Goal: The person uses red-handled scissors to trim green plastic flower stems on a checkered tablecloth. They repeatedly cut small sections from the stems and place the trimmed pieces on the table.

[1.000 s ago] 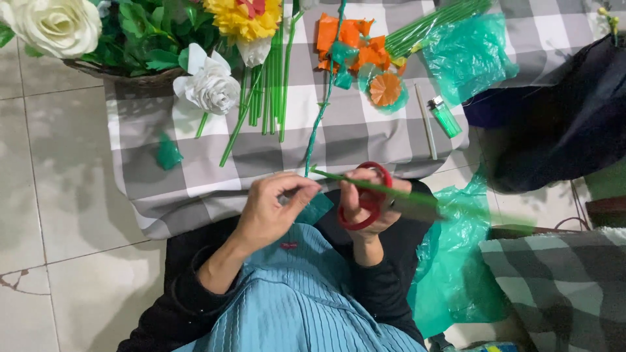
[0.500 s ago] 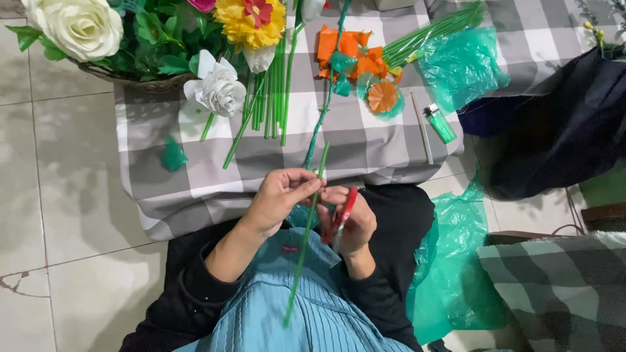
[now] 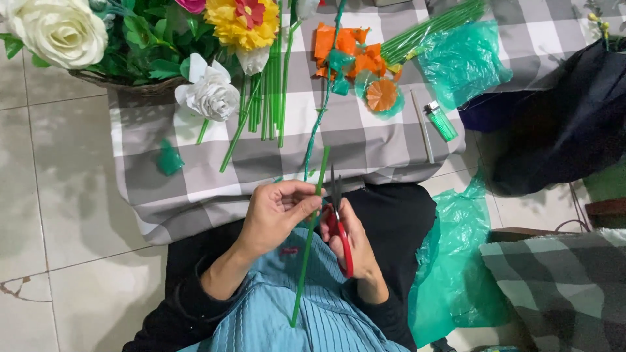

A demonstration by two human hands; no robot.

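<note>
My left hand (image 3: 277, 215) pinches a long green stem stick (image 3: 308, 240) that runs upright from my lap to the table edge. My right hand (image 3: 355, 244) grips red-handled scissors (image 3: 339, 218), blades pointing up beside the stick's top. Both hands sit close together over my blue ribbed top, just below the grey checked cloth (image 3: 365, 146).
On the cloth lie a bundle of green stems (image 3: 270, 91), a white paper rose (image 3: 210, 92), orange paper pieces (image 3: 355, 55), a green lighter (image 3: 441, 120) and a green plastic bag (image 3: 463, 62). A basket of artificial flowers (image 3: 130, 39) stands far left. Another green bag (image 3: 456, 261) lies right.
The green stick has swung from lying crosswise to standing upright. The scissors have turned so the blades point up beside it. Both hands have stayed over my lap.
</note>
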